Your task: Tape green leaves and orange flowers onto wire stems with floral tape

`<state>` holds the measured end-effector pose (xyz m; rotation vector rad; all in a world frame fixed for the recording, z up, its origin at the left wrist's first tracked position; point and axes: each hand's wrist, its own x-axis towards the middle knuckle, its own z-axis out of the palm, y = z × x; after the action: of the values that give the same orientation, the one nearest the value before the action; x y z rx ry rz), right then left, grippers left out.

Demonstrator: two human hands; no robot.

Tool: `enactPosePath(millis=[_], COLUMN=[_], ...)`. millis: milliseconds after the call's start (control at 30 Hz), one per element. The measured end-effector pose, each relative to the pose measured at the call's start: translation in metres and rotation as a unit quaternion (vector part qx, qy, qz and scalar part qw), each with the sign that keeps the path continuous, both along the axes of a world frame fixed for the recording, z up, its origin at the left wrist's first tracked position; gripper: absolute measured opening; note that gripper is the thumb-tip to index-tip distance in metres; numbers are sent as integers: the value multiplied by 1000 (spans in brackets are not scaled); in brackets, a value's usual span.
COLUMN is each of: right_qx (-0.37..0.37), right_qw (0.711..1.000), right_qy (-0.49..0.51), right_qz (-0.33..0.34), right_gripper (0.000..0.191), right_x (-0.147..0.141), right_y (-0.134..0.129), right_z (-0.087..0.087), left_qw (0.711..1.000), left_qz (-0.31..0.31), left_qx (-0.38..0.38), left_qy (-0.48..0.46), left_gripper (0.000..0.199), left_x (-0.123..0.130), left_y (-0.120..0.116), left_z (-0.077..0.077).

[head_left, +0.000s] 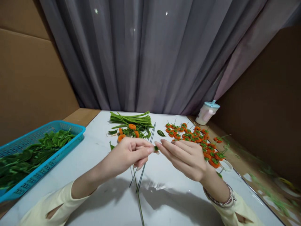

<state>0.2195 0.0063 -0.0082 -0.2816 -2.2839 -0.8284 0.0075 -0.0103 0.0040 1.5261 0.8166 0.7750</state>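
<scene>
L hand [131, 154] fingertips pinched tight on small green piece [156, 148], ctr of view; R hand [184, 157] fingertips at its 3 o'clock side, can't tell if clamped. Thin stems [140, 179] below, toward 6. Green bundle [131, 118] at 12, orange flower heads [192, 136] at 2, blue basket [80, 128] w/ leaves [35, 150] at 9.

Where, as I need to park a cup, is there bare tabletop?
Bare white tabletop shows between the blue basket and green stem bundle, and nearer, in shadow, between the long thin stem and right sleeve. Crowded: back centre, and the right, full of orange flowers.
</scene>
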Motion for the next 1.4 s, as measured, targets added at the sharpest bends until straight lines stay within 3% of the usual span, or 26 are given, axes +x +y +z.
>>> enactPosePath(millis=[200, 467, 567, 767, 867, 1000, 1200, 1400], right_qx=[-124, -196, -197, -182, -162, -124, -194, -200], right_qw=[987, 977, 975, 979, 985, 992, 979, 976], right_qy=[92, 86, 95, 89, 61, 13, 55, 74], right_qz=[39, 7, 30, 30, 21, 17, 31, 41], right_gripper=[23, 21, 21, 20, 19, 20, 21, 21], right_x=[-5, -4, -3, -1, -1, -4, -5, -4], right_y=[-3, -11, -8, -9, -13, -17, -19, -20], right_z=[-4, 1, 1, 4, 5, 7, 9, 8], left_qw=[994, 970, 972, 988, 989, 975, 950, 901], left_qz=[33, 54, 42, -35, -28, 3, -3, 15], left_qx=[91, 212, 202, 107, 107, 170, 276, 413], left_qy=[43, 105, 112, 102, 101, 140, 146, 134], left_gripper=[19, 21, 22, 32, 34, 40, 32, 22], left_x=[3, 6, 4, 2, 3, 3, 3, 2], left_y=[-12, -17, -16, -10, -11, -12, -16, -17], left_z=[1, -5, -4, -2, -1, 1, 0, -6])
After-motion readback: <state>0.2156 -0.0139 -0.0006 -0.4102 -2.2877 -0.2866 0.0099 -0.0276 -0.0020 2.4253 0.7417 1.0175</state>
